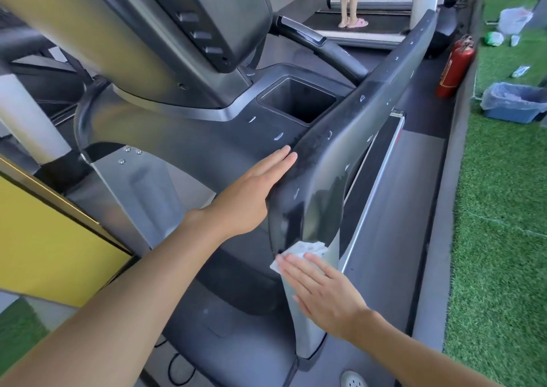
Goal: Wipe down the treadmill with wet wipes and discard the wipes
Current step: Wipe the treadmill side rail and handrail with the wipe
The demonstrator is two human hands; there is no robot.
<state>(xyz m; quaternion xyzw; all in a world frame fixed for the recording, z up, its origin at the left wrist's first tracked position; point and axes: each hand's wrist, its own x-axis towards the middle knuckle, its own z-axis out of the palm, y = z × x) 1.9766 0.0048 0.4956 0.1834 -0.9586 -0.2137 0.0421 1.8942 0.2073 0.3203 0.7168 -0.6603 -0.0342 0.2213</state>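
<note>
A dark grey treadmill fills the view, and its long black side handrail (349,138) runs from the lower centre up to the far right. My left hand (251,194) lies flat with straight fingers against the handrail's inner left side. A white wet wipe (305,249) sits crumpled on the silver upright just below the handrail's near end. My right hand (322,289) presses it there with flat fingers. Small wet streaks dot the handrail.
A square cup pocket (299,99) opens in the console deck. A bin lined with a clear bag (515,102) stands on green turf at right, beside a red fire extinguisher (455,66). A person's legs (350,1) stand on another treadmill far back. A yellow panel (44,238) is at left.
</note>
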